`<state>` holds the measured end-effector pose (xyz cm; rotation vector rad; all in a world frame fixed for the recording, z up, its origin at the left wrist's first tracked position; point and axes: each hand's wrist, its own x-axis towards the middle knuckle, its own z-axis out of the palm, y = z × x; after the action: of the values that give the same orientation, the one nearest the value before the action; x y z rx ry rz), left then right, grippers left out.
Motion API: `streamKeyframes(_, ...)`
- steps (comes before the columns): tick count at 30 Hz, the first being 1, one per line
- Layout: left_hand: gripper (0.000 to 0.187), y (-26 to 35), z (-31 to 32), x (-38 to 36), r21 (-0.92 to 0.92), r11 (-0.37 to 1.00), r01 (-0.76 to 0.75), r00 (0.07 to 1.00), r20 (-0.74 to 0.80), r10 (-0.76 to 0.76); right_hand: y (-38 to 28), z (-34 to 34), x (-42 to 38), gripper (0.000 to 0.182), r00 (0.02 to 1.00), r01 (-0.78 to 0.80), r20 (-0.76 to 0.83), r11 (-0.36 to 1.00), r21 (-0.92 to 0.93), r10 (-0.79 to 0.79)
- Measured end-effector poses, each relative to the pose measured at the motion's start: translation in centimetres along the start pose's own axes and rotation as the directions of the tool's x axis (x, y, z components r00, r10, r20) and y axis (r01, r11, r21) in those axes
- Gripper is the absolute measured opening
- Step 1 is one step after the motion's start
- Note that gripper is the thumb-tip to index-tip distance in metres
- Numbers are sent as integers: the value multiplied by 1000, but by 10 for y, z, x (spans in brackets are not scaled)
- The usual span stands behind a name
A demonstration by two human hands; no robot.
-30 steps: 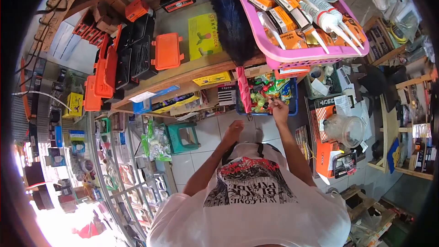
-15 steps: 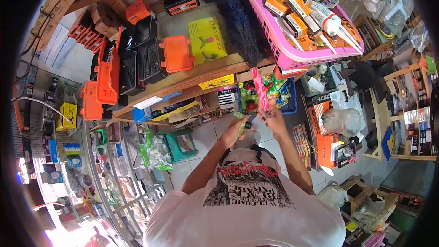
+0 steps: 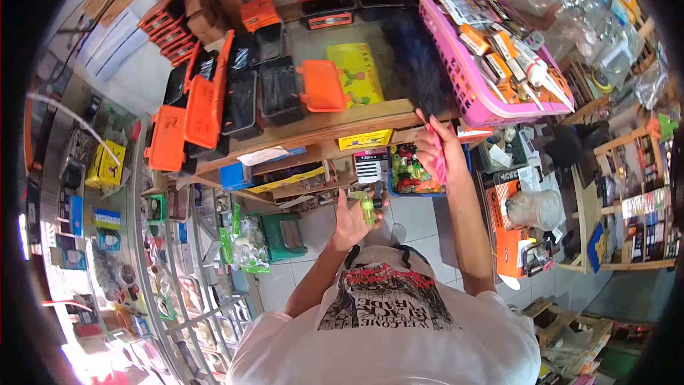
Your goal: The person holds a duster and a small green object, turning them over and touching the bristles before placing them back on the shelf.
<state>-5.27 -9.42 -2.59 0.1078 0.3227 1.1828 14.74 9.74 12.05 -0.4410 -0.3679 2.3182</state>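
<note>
My left hand (image 3: 350,222) is closed round a small green, partly clear item (image 3: 368,208) with a dark part, its index finger raised. To its right and higher up, my right hand (image 3: 443,148) grips the pink handle (image 3: 437,160) of a brush. The brush's dark bristles (image 3: 415,53) lie over the top of the wooden counter (image 3: 320,125), between a yellow box (image 3: 355,73) and a pink basket (image 3: 459,85). Below the counter edge, a blue tray (image 3: 415,192) holds colourful packets, partly behind my right hand.
Open black cases with orange lids (image 3: 322,85) stand on the counter's left part. A green stool (image 3: 283,234) is on the floor at left. At right are a clear jar (image 3: 534,209), orange boxes (image 3: 507,242) and a wooden rack (image 3: 634,264).
My right hand has risen to the counter edge with the brush, and its grip now covers more of the handle. My left hand's index finger has lifted. The view has shifted.
</note>
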Motion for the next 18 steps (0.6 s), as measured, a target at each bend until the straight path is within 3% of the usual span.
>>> streamKeyframes(2,84,7,-19,-1,40,998,-57,998,-21,58,18,19,-20,30,987,89,-112,973,-212,-115)
streamKeyframes(5,80,22,-25,-14,22,995,-99,994,-35,100,45,-8,-49,26,991,27,-118,959,-282,-63)
streamKeyframes(9,65,41,-25,-30,-273,952,-135,984,79,162,89,-18,-98,25,956,-30,-272,885,-465,-111)
streamKeyframes(11,65,50,-21,-35,-245,952,-184,975,79,209,109,-31,-120,28,967,-18,-209,779,-627,-145)
streamKeyframes(14,65,60,-29,-37,-245,945,-216,961,121,250,142,-15,-147,46,896,-31,-334,709,-705,-293)
streamKeyframes(15,65,61,-29,-37,-256,941,-222,958,124,259,150,-25,-157,60,899,-98,-338,627,-773,-277)
streamKeyframes(16,65,63,-27,-36,-265,937,-228,954,132,270,154,-32,-168,56,910,-133,-311,517,-845,-274)
streamKeyframes(18,67,67,-25,-34,-255,933,-256,945,136,297,170,-42,-184,44,857,-180,-392,519,-836,-334)
